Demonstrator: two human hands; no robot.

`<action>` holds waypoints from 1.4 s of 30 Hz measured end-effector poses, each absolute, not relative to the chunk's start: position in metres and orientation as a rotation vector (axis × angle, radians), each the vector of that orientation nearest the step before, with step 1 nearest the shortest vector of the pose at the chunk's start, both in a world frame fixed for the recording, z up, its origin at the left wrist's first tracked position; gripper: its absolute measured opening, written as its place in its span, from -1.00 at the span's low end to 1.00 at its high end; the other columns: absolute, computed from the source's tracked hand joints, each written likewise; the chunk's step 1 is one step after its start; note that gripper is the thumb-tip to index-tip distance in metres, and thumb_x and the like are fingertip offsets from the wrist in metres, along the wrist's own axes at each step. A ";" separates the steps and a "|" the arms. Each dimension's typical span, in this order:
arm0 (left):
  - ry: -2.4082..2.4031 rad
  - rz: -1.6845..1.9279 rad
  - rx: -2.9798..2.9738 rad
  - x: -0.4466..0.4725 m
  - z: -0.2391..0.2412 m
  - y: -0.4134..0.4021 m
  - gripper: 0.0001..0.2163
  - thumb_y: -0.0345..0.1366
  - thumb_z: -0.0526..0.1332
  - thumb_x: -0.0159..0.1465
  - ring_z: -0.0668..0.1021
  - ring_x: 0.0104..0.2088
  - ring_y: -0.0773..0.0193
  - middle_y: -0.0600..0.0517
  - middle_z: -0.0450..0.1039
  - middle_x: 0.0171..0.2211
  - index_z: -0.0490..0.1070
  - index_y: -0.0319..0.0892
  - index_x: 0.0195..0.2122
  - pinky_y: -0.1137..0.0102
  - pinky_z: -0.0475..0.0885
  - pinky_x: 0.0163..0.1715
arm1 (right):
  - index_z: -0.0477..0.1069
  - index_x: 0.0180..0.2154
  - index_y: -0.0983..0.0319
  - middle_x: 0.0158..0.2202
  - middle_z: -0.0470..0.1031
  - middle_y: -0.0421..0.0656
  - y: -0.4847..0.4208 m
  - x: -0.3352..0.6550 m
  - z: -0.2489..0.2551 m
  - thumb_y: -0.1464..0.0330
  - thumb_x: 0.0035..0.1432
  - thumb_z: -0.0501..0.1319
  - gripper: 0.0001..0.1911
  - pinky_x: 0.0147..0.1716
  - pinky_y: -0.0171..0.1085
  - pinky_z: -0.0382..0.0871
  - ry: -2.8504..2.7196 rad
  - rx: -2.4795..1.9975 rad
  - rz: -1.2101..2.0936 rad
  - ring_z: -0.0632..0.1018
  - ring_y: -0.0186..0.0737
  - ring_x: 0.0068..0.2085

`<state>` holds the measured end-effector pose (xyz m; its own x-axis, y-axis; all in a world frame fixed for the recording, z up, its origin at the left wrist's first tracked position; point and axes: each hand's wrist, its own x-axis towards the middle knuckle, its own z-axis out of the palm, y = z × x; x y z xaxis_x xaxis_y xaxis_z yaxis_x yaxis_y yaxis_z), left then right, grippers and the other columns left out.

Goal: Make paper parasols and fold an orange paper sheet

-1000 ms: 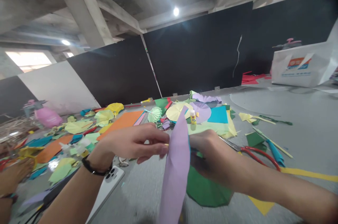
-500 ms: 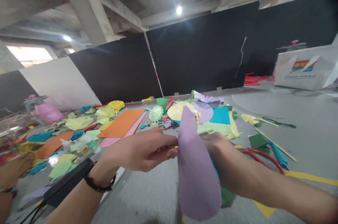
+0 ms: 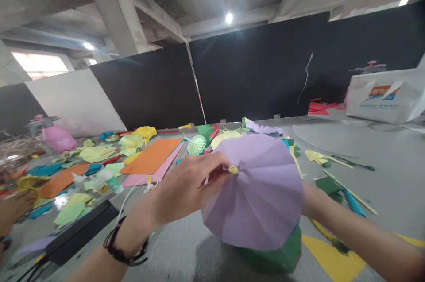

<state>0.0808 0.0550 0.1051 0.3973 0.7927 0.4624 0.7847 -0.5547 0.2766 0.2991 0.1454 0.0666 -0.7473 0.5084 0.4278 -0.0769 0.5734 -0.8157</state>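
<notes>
A purple pleated paper disc (image 3: pixel 265 198) stands raised in front of me, its flat face turned my way. At its gathered centre, my left hand (image 3: pixel 192 180) pinches a small yellow paper roll (image 3: pixel 233 170) between thumb and fingertips. My right hand (image 3: pixel 309 198) is behind the disc and holds it up from the back; only the wrist side shows, and its fingers are hidden. Below the disc lies a dark green paper sheet (image 3: pixel 275 257), partly covered, with a yellow paper piece (image 3: pixel 334 257) to its right.
Orange paper (image 3: pixel 154 156), a pale green pleated disc (image 3: pixel 196 145), glue bottles (image 3: pixel 111 181) and scraps are spread behind and left. A black case (image 3: pixel 81 233) lies by my left forearm. Another person's hand (image 3: pixel 20 209) is at the far left. A white bag (image 3: pixel 381 96) stands right.
The purple disc has turned from nearly edge-on to facing me. My left hand has brought the yellow roll to its centre, and my right hand has become hidden behind it.
</notes>
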 end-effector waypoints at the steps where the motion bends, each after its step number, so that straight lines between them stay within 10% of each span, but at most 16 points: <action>1: 1.432 0.948 2.588 0.080 0.105 0.058 -0.92 -0.36 0.19 0.41 0.48 -0.38 0.41 0.12 0.47 -0.34 0.45 -0.13 -0.10 0.48 0.33 -0.39 | 0.60 -0.28 0.13 -0.31 0.61 -0.13 0.148 0.299 0.066 0.14 0.20 0.25 -0.76 -0.19 -0.17 0.57 -2.157 -0.341 1.135 0.58 -0.07 -0.21; 9: 1.034 1.235 2.534 0.073 0.111 0.107 -0.91 -0.34 0.23 0.39 0.55 -0.03 0.23 -0.03 0.50 -0.07 0.54 -0.13 -0.17 0.32 0.43 0.03 | 0.59 -0.19 0.17 -0.14 0.66 -0.09 0.175 0.292 0.068 0.31 0.25 0.17 -0.77 -0.11 -0.10 0.56 -2.272 -0.395 0.584 0.63 -0.05 -0.16; 17: 1.631 1.762 2.562 0.034 0.156 0.206 -0.89 -0.25 0.13 0.42 0.53 -0.32 0.29 0.04 0.51 -0.30 0.37 -0.16 -0.21 0.39 0.39 -0.26 | 0.63 -0.21 0.15 -0.07 0.68 -0.11 0.240 0.335 0.087 0.14 0.33 0.15 -0.67 -0.08 -0.11 0.53 -2.207 -0.871 0.364 0.65 -0.02 -0.08; 29: 2.023 0.711 2.911 -0.012 0.094 0.401 -0.90 -0.42 0.19 0.32 0.49 -0.01 0.09 -0.10 0.47 -0.09 0.44 -0.21 -0.35 0.16 0.40 0.04 | 0.66 -0.19 0.09 -0.07 0.68 -0.12 0.294 0.348 0.070 0.11 0.31 0.11 -0.63 -0.16 -0.06 0.53 -2.298 -1.213 0.315 0.64 0.07 -0.07; 42: 2.139 0.154 2.638 0.002 0.016 0.489 -0.70 -0.17 0.24 0.38 0.56 -0.03 0.11 -0.11 0.47 0.04 0.43 -0.20 0.06 0.11 0.54 -0.03 | 0.68 -0.25 0.12 -0.30 0.70 -0.08 0.303 0.352 0.062 0.14 0.29 0.19 -0.69 -0.32 -0.14 0.56 -2.223 -1.154 0.376 0.67 0.02 -0.28</action>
<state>0.0017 0.4885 0.0159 0.2173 0.9487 0.2296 0.9718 -0.1882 -0.1419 0.3524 0.3030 0.0618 -0.4422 0.8128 0.3793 0.6429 0.5821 -0.4979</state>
